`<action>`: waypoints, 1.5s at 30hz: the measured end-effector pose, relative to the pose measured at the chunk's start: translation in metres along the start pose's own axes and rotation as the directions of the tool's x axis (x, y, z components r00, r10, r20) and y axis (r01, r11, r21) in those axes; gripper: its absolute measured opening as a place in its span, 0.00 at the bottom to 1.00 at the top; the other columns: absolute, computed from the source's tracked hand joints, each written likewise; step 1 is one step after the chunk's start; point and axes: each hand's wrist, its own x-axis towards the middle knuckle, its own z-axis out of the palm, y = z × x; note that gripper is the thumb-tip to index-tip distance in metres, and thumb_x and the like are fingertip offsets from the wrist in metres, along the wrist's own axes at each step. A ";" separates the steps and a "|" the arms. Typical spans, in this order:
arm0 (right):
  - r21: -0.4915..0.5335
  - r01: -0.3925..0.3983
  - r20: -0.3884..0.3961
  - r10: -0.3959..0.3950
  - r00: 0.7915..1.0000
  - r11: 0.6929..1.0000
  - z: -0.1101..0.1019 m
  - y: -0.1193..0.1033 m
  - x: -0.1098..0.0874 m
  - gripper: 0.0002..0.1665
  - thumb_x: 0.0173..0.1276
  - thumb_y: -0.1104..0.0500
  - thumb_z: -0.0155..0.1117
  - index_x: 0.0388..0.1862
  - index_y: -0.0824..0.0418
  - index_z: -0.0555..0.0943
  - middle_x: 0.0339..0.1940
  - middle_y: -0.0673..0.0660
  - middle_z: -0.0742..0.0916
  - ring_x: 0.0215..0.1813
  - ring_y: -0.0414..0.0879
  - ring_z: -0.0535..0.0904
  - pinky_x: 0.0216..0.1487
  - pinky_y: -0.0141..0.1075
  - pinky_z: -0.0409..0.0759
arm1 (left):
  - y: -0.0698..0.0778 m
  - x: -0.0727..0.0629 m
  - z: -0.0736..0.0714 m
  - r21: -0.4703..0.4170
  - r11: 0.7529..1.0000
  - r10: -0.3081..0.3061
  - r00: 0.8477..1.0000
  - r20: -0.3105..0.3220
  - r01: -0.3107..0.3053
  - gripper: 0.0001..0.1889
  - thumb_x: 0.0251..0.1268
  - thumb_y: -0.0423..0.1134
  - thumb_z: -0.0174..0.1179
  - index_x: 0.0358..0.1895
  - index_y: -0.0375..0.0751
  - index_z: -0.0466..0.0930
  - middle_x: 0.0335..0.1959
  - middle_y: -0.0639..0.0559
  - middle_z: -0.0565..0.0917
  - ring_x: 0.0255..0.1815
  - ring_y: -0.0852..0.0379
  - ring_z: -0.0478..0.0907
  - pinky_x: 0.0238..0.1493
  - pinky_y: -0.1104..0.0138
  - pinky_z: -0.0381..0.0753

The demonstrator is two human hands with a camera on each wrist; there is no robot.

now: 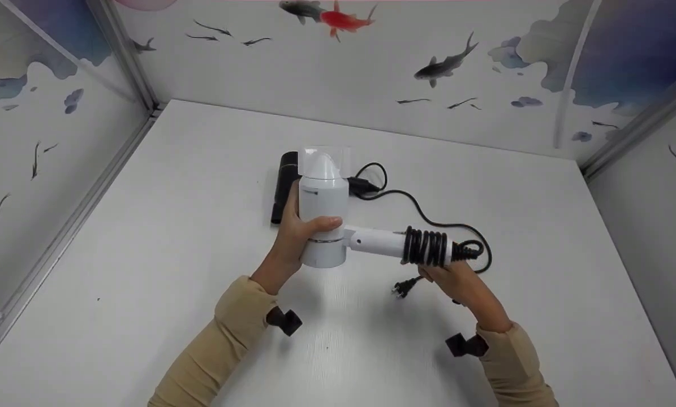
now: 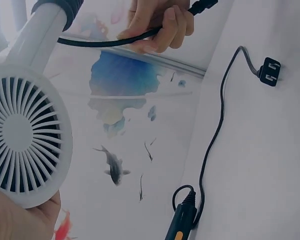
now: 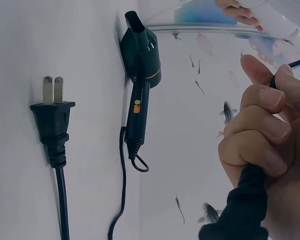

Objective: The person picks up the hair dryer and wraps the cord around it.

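Observation:
A white hair dryer point(image 1: 323, 209) is held up above the table, its handle point(image 1: 380, 243) pointing right. My left hand point(image 1: 301, 232) grips the dryer's body, thumb across the front. Its round slotted grille point(image 2: 20, 132) faces the left wrist camera. Black cord point(image 1: 425, 246) is wound in several turns round the handle's end. Below that end, my right hand point(image 3: 265, 125) has curled fingers round the loose length of this cord. A black plug-like end point(image 3: 240, 210) sticks out beneath those fingers, its prongs out of view. A clear nozzle point(image 1: 338, 161) tops the dryer.
Behind the white dryer, a black hair dryer point(image 3: 140, 65) lies on the white table point(image 1: 173, 226), partly hidden in the head view. Its cord point(image 1: 428, 217) loops to the right, and its two-pin plug point(image 1: 404, 288) rests near my right hand. Printed panels point(image 1: 371, 68) enclose the table.

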 end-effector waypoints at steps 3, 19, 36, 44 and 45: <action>0.008 0.039 0.026 -0.039 0.999 0.999 0.006 -0.004 0.001 0.13 0.74 0.61 0.46 0.39 0.60 0.80 0.18 0.47 0.71 0.20 0.33 0.62 0.22 0.29 0.66 | 0.000 0.001 0.001 -0.006 1.000 0.002 0.998 -0.055 -0.003 0.41 0.39 0.43 0.66 0.62 0.48 0.57 0.44 0.52 0.75 0.43 0.55 0.73 0.44 0.62 0.73; -0.564 0.106 -0.096 -0.192 0.977 0.819 0.023 -0.040 -0.004 0.06 0.67 0.59 0.59 0.37 0.60 0.81 0.23 0.48 0.83 0.22 0.35 0.72 0.24 0.27 0.72 | -0.011 0.008 -0.004 0.124 0.990 -0.037 0.964 -0.263 0.071 0.43 0.49 0.45 0.67 0.68 0.50 0.50 0.52 0.49 0.73 0.51 0.52 0.72 0.52 0.60 0.73; -0.540 0.325 -0.202 -0.494 0.846 0.776 0.007 -0.044 -0.003 0.11 0.54 0.69 0.68 0.38 0.64 0.80 0.32 0.54 0.81 0.34 0.47 0.69 0.37 0.37 0.66 | -0.021 0.008 -0.002 0.425 0.904 -0.006 0.997 -0.073 0.036 0.43 0.44 0.48 0.71 0.64 0.49 0.56 0.47 0.48 0.77 0.42 0.52 0.77 0.40 0.59 0.79; -0.409 0.430 -0.196 -0.538 0.820 0.805 -0.007 -0.040 -0.002 0.16 0.49 0.73 0.70 0.37 0.62 0.80 0.35 0.53 0.81 0.39 0.45 0.71 0.41 0.29 0.68 | -0.017 0.007 0.001 0.437 0.899 -0.052 0.997 0.059 0.021 0.43 0.44 0.47 0.71 0.65 0.50 0.56 0.48 0.48 0.77 0.42 0.52 0.77 0.40 0.60 0.79; -0.386 0.442 -0.197 -0.541 0.818 0.809 -0.008 -0.039 -0.001 0.17 0.48 0.74 0.70 0.37 0.61 0.81 0.35 0.53 0.81 0.39 0.44 0.72 0.42 0.27 0.69 | -0.016 0.007 0.001 0.433 0.901 -0.060 0.995 0.076 0.022 0.43 0.43 0.47 0.71 0.65 0.51 0.56 0.48 0.48 0.77 0.42 0.52 0.77 0.40 0.60 0.79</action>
